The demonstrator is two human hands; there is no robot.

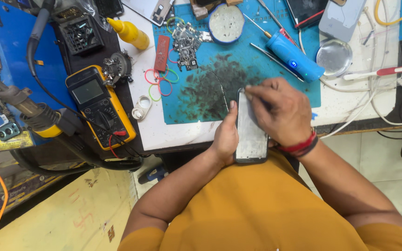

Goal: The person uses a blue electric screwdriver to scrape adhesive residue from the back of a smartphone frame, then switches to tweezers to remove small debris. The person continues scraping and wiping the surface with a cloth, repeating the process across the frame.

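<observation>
A smartphone (250, 132) with its grey inner side up lies lengthwise between my hands, over the front edge of the white workbench (177, 135). My left hand (225, 138) grips its left edge, thumb along the side. My right hand (280, 110), with red thread bands at the wrist, lies over the phone's right edge, its fingertips pinched at the top corner of the phone. Whether a small tool is in those fingers I cannot tell.
A stained blue work mat (201, 93) carries circuit boards (187, 44), coloured rubber bands (160, 81), a blue cylindrical tool (294, 56), tweezers and a round tin (225, 22). A yellow multimeter (99, 106), a yellow squeeze bottle (129, 32) and a hot-air handle (29, 109) stand at left. Cables lie at right.
</observation>
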